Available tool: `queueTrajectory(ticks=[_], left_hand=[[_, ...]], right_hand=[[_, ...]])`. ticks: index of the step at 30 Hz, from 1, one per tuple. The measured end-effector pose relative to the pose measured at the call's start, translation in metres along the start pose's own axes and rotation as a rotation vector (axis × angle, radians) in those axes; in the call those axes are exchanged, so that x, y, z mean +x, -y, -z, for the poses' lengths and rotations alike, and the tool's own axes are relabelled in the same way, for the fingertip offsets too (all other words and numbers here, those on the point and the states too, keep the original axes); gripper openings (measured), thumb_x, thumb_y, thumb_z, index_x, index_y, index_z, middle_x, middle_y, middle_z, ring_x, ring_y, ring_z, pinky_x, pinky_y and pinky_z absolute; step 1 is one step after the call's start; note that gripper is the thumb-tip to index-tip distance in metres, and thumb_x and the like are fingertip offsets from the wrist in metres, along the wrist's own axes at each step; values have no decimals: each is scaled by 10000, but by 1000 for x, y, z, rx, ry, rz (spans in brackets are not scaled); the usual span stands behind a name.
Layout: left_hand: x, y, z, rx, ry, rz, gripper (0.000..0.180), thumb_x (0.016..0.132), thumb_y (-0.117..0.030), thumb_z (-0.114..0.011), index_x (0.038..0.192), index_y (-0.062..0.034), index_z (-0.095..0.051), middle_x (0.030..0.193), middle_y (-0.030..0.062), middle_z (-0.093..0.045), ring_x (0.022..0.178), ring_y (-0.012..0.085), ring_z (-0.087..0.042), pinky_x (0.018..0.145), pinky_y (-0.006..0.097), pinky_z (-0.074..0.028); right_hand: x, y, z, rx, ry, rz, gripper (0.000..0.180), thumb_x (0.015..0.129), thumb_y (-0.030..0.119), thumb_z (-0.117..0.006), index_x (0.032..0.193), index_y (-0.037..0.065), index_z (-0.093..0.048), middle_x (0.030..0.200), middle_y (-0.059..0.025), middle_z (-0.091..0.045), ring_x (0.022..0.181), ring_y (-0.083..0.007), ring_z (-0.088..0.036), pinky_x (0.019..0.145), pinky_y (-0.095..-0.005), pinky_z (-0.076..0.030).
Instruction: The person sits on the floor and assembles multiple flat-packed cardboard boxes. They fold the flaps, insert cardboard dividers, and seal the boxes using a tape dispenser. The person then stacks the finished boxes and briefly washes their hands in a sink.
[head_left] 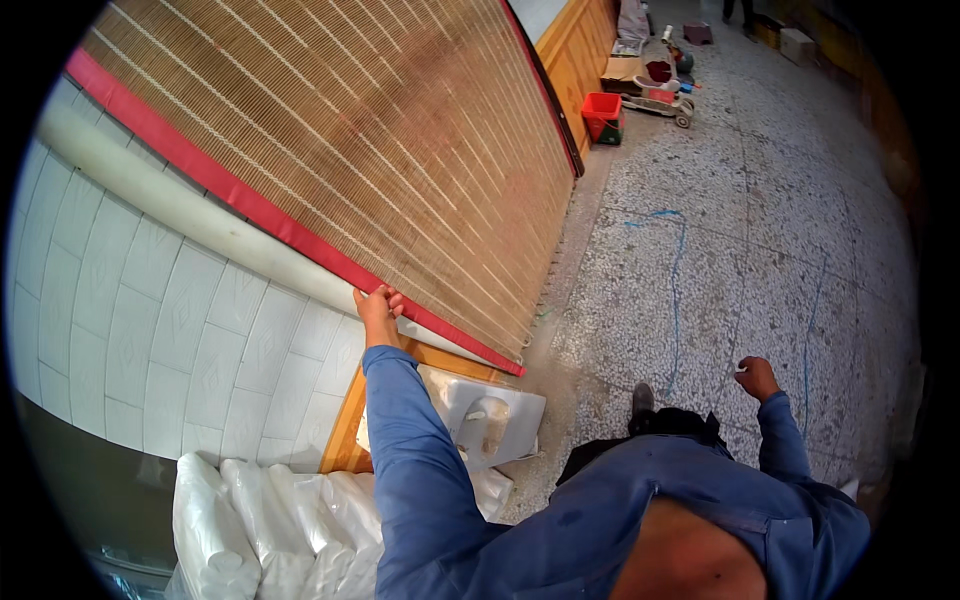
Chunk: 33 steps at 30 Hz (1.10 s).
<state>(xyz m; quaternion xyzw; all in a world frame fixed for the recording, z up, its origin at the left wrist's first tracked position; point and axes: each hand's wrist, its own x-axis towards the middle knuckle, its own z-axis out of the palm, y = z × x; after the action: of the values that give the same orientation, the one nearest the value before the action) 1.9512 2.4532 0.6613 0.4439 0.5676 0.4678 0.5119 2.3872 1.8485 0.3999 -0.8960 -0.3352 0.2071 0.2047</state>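
Note:
A large brown bamboo mat (400, 150) with pale stitched lines and red edging leans along the wall on the left. The fingers of my left hand (379, 312) are closed over its red border, near the lower corner. Just behind that border, a thick white pipe (200, 215) runs along the tiled wall. My right hand (757, 379) hangs low at my side, over the speckled floor, its fingers curled and no object visible in them.
White plastic-wrapped rolls (270, 520) stand at lower left, beside a grey-white box (500, 425) with a cut-out. Farther along the wall are a red bucket (603, 118) and a scooter (660, 98). Blue lines (677, 300) mark the terrazzo floor. A person's legs (738, 15) show far off.

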Motion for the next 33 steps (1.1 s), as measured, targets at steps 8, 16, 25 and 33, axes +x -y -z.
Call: queueTrajectory(ticks=[8, 16, 25, 33], left_hand=[[45, 16, -51, 18, -319, -111, 818, 782, -6, -514, 1476, -125, -97, 912, 174, -614, 604, 273, -625, 481, 350, -494], [69, -3, -80, 504, -666, -247, 751, 745, -79, -540, 1391, 0, -167, 1072, 306, -589, 867, 434, -608, 753, 436, -493], [103, -19, -43, 18, -337, -244, 166, 815, -50, -451, 975, -41, -490, 709, 136, -604, 434, 206, -524, 312, 290, -361], [81, -28, -104, 251, -560, -80, 327, 738, -67, -511, 995, 133, -539, 867, 213, -636, 583, 303, -611, 395, 327, -451]], right_hand=[[151, 78, 54, 12, 23, 251, 308, 703, 186, -690, 936, -14, -676, 789, -210, -665, 756, -358, -655, 700, -408, -523], [174, 79, 45, -67, 181, 227, 336, 718, 211, -688, 983, 4, -683, 828, -196, -681, 791, -350, -660, 732, -416, -528], [182, 77, 36, -63, 146, 224, 321, 726, 243, -657, 969, 36, -686, 889, -211, -671, 854, -392, -635, 773, -467, -505], [180, 71, 31, -34, 197, 147, 319, 748, 254, -619, 971, 34, -680, 914, -231, -663, 867, -404, -634, 769, -484, -501]])
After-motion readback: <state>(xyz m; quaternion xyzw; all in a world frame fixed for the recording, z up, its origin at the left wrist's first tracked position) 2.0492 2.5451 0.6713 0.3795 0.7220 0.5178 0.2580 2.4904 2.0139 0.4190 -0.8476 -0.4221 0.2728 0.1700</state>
